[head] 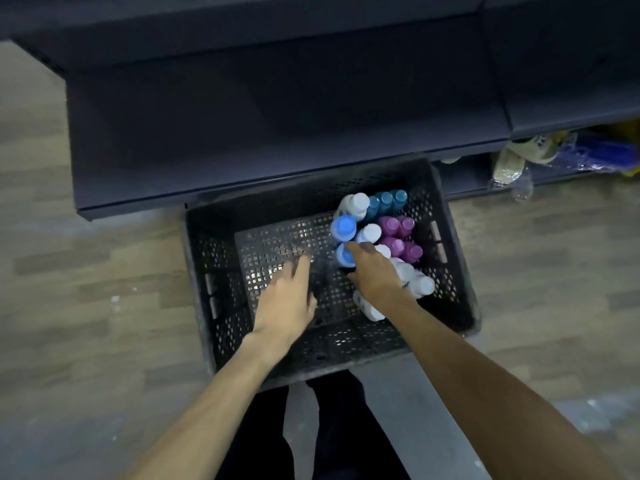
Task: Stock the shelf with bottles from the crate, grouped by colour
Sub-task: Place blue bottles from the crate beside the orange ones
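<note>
Both forearms reach down: left hand (287, 299) open, right hand (375, 275) touching a blue-capped plastic bottle (344, 256), grip unclear; light, smooth, best grasped below the cap.

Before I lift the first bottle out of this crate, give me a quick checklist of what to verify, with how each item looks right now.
1. Right hand on a bottle: cannot tell; its fingertips reach the near blue-capped bottle, but no closed grip shows.
2. Left hand free: ok; fingers spread over the crate floor, holding nothing.
3. Colours sorted in the crate: ok; purple bottles, teal bottles and white-capped bottles each cluster together.
4. Shelf space: ok; the board above the crate shows bare.
5. Bottles upright: not ok; one white bottle near the right wrist lies tilted.
</note>
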`<state>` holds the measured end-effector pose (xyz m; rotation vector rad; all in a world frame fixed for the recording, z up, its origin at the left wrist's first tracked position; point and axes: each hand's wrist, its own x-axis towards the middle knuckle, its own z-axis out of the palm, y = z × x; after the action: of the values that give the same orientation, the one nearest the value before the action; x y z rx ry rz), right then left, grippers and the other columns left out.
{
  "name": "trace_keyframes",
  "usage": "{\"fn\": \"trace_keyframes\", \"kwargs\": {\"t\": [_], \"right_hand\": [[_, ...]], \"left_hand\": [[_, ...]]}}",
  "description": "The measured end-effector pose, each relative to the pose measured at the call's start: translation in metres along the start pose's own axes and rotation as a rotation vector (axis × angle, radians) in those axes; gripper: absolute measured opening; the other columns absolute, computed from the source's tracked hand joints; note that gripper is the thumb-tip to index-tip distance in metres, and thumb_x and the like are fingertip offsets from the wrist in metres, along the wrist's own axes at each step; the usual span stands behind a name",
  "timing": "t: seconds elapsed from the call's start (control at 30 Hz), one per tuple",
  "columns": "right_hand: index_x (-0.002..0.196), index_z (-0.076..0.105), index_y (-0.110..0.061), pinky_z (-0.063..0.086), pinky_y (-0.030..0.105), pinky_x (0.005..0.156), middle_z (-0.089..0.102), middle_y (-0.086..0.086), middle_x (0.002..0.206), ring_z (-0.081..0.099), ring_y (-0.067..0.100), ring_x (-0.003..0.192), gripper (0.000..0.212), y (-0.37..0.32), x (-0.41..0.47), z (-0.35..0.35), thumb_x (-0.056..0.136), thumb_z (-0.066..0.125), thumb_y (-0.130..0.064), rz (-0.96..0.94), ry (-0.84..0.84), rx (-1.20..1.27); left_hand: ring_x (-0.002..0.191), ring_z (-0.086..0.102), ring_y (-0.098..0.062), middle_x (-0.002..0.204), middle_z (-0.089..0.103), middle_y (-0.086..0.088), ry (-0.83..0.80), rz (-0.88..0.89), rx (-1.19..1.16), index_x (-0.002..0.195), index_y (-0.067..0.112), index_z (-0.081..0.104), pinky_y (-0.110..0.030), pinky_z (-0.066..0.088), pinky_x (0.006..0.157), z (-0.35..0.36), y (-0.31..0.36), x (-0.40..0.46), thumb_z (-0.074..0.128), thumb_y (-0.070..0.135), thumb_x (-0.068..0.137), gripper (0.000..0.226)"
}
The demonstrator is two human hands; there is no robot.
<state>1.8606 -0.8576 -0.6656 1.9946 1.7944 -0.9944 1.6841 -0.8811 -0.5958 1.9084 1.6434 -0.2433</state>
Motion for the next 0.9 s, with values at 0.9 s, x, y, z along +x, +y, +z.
{"fn": "trace_keyframes", "kwargs": {"t": [0.9], "right_hand": [[0.130,0.047,-0.029,0.039,0.038,0.074,0.065,0.002,0.113,0.062,0.032,0.102,0.047,-0.100,-0.084,-0.163,0.090,0.056,-0.052,-0.316,0.276,-0.212]], "left_hand": [[0.121,0.054,-0.009,0.133,0.058,0.008,0.134,0.017,-0.687,0.143,0.025,0.043,-0.017,0.038,0.095,-0.020,-0.031,0.012,0.082,0.021,0.075,0.078]]}}
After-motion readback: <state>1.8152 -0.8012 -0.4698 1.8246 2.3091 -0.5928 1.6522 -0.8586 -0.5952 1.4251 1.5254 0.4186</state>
